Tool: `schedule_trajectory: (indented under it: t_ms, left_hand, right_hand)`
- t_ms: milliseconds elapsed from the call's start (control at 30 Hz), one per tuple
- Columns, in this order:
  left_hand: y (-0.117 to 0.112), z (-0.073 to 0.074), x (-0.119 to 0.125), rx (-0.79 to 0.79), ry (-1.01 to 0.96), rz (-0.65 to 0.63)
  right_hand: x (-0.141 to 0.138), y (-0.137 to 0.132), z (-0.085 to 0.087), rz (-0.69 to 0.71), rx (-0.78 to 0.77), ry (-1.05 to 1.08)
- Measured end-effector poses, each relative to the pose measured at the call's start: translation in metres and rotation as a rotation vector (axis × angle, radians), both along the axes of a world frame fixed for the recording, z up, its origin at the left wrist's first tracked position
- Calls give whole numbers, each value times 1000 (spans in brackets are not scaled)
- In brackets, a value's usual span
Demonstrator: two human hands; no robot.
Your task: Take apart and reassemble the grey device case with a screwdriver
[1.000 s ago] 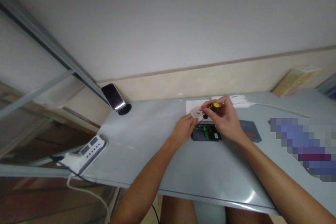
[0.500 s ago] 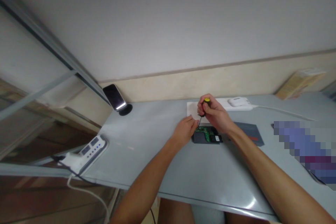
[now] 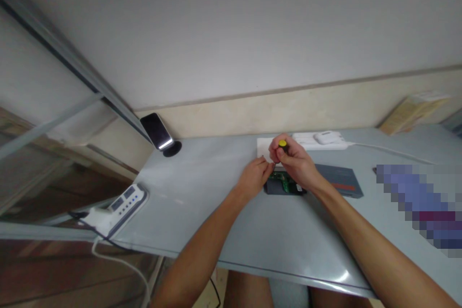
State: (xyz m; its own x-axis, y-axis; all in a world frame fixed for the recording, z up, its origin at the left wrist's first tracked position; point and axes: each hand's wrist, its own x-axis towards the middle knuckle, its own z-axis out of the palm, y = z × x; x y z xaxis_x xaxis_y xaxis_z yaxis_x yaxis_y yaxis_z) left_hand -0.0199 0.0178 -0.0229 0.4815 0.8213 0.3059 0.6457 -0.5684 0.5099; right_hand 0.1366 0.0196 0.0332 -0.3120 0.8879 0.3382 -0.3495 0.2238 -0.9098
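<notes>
The counter is pale grey and glossy, with light glinting off its front edge. It stands against a grey wall with a cream band along the bottom; a metal frame runs down the left side. A phone leans on a round black stand in the far left corner, and a white power strip lies at the left end. Near the wall are a white bar with a cord and, at far right, a tilted yellowish box.

The device lies flat on the counter between the hands, just in front of a white sheet: a dark case showing a green circuit board and a plain dark block. The right hand is wrapped around a yellow-and-black screwdriver, pointed down toward the device's far left corner. The left hand has its fingertips at that corner; whether they pinch anything cannot be told.

A grey panel to the right bears a reddish stripe. Any lettering is too small to read.
</notes>
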Motion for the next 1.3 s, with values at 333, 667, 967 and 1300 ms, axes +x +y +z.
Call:
schedule_trajectory:
  t_ms: [333, 667, 967, 1300]
  left_hand:
    - [-2, 3, 1, -4, 33, 13]
    - [-1, 2, 1, -37, 36, 17]
    - [-1, 3, 1, 1, 48, -5]
    - [1, -1, 0, -16, -11, 9]
  right_hand:
    - [0, -6, 12, -42, -57, 42]
    - [1, -6, 5, -158, 7, -95]
    - [-4, -3, 11, -138, -120, 75]
    - [4, -7, 15, -101, -141, 79]
